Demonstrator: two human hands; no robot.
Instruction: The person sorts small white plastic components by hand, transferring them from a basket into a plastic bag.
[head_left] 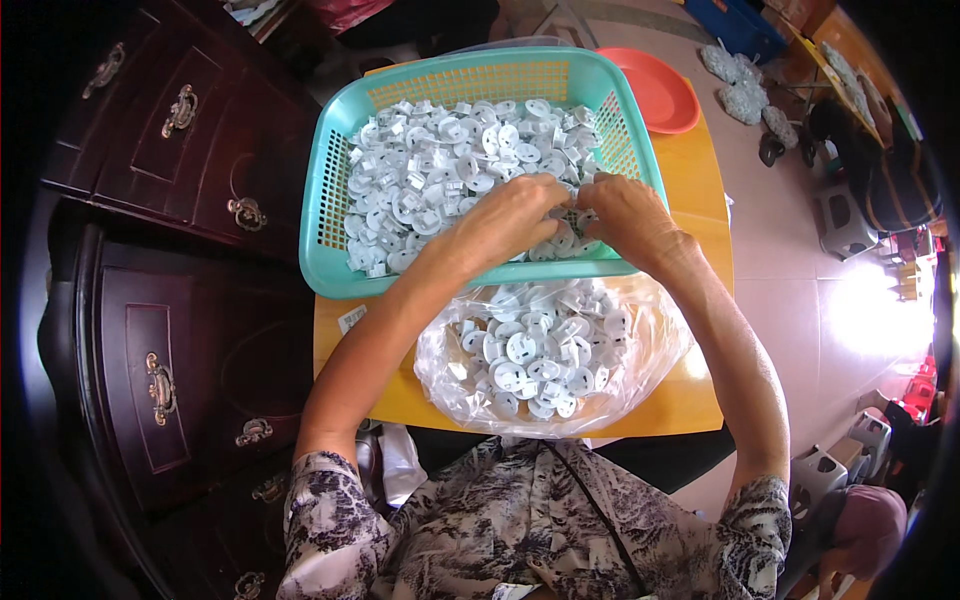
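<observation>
Over the near edge of the teal perforated plastic basket (335, 215), your left hand (510, 215) and right hand (625, 215) meet fingertip to fingertip, pinching what looks like one of the small round white plastic parts (430, 175); the grip itself is hidden. Just below your wrists, a clear plastic bag (655, 340) of the same pieces lies on the orange tabletop (695, 175).

Perforated plastic basket (335, 215), glossy dark wooden cabinet (190, 330).

Teal basket (335, 215) walls hem parts, dark cabinet (170, 250) left, open floor (790, 270) right
</observation>
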